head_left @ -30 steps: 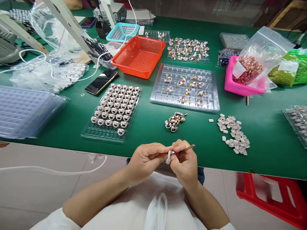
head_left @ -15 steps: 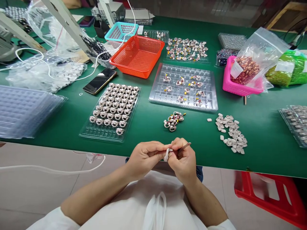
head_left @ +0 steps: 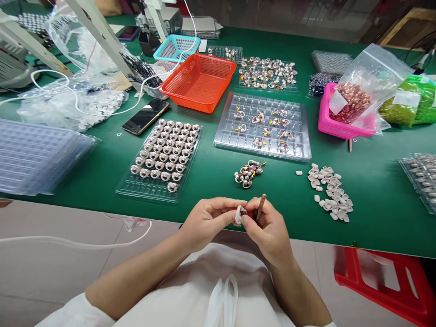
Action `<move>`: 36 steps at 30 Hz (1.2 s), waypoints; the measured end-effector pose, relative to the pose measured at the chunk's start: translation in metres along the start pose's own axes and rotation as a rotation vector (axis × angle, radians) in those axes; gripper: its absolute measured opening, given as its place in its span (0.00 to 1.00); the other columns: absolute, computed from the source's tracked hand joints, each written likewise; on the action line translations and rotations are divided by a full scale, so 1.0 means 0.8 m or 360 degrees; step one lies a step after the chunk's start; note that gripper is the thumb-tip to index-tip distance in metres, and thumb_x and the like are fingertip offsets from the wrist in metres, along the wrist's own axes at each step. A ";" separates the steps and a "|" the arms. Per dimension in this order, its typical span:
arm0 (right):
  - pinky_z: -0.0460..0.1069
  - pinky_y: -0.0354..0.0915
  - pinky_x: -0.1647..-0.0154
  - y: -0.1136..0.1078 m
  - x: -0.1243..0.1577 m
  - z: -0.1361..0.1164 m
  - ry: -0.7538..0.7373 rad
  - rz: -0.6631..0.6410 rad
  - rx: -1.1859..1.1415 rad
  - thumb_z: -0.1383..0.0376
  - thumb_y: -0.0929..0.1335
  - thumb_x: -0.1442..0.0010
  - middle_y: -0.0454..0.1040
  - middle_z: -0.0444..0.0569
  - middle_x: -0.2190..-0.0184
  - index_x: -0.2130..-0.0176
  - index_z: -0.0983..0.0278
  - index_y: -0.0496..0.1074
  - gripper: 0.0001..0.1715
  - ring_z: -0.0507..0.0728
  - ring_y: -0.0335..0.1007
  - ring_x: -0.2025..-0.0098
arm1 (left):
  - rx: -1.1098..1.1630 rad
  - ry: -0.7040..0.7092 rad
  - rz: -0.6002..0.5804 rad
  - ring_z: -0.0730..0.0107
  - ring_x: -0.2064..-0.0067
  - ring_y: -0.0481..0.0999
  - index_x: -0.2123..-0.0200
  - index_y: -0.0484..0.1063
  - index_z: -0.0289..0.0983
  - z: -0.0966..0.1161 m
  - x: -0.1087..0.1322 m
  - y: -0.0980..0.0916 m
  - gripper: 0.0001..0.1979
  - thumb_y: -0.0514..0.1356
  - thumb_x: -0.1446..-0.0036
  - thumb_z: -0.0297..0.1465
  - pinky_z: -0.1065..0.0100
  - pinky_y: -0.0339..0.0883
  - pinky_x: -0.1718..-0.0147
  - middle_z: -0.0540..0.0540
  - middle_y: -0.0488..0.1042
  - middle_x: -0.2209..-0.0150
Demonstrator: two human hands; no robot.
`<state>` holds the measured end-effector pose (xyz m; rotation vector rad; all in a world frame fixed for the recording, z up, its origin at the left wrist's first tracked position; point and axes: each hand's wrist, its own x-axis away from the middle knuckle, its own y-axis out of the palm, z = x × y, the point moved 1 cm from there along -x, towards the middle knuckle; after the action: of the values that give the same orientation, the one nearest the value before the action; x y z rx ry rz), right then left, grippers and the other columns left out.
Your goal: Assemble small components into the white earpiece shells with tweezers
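Between the fingertips of both hands is a small white curved plastic piece [head_left: 239, 215] with dark reddish wiring inside it. My left hand [head_left: 211, 222] pinches it from the left. My right hand [head_left: 267, 227] touches its right side with thumb and fingertip, and also holds a thin brown stick-like tool [head_left: 261, 207] pointing up. Just beyond the hands lies a small pile of wired white parts [head_left: 249, 173]. White caps [head_left: 335, 195] are scattered to the right. On the left, a clear tray [head_left: 146, 190] carries rows of rounded whitish parts.
A clear compartment tray [head_left: 225, 136] with wired parts stands beyond the pile. Behind are a red basket [head_left: 200, 86], a blue basket [head_left: 177, 47] and a pink basket [head_left: 347, 129]. A phone [head_left: 146, 116] and stacked plastic trays [head_left: 41, 154] lie left; a red stool [head_left: 384, 277] stands below right.
The stick-like tool in my right hand has swung from slanting right to nearly upright. The white piece has turned slightly, showing its wiring. My right hand has opened out a little to the right.
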<state>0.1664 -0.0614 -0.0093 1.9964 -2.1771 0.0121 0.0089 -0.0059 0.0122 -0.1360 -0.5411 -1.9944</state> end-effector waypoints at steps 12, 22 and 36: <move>0.47 0.57 0.75 -0.006 0.005 0.010 -0.0003 0.0062 0.0067 0.58 0.71 0.38 0.71 0.43 0.73 0.62 0.61 0.78 0.09 0.51 0.60 0.74 | 0.0467 -0.0242 0.0097 0.66 0.61 0.83 0.66 0.84 0.36 -0.001 -0.009 0.002 0.10 0.76 0.53 0.32 0.69 0.72 0.57 0.45 0.86 0.66; 0.47 0.62 0.74 0.012 0.008 -0.002 -0.0606 0.0407 0.0695 0.69 0.71 0.40 0.77 0.44 0.70 0.64 0.58 0.75 0.05 0.51 0.65 0.75 | 0.0225 -0.0070 0.0175 0.63 0.59 0.83 0.64 0.82 0.37 -0.011 -0.004 0.001 0.09 0.74 0.48 0.33 0.65 0.75 0.55 0.44 0.86 0.62; 0.47 0.58 0.76 0.015 0.008 0.037 0.0031 0.0093 -0.0506 0.54 0.73 0.38 0.69 0.43 0.75 0.64 0.61 0.76 0.13 0.50 0.60 0.76 | -0.0122 0.0283 0.0231 0.62 0.59 0.84 0.61 0.85 0.39 -0.019 0.001 0.002 0.10 0.73 0.46 0.36 0.67 0.78 0.59 0.43 0.86 0.62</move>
<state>0.1499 -0.0708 -0.0359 1.7494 -2.0717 -0.2866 0.0118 -0.0136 -0.0010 -0.0430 -0.3315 -1.8641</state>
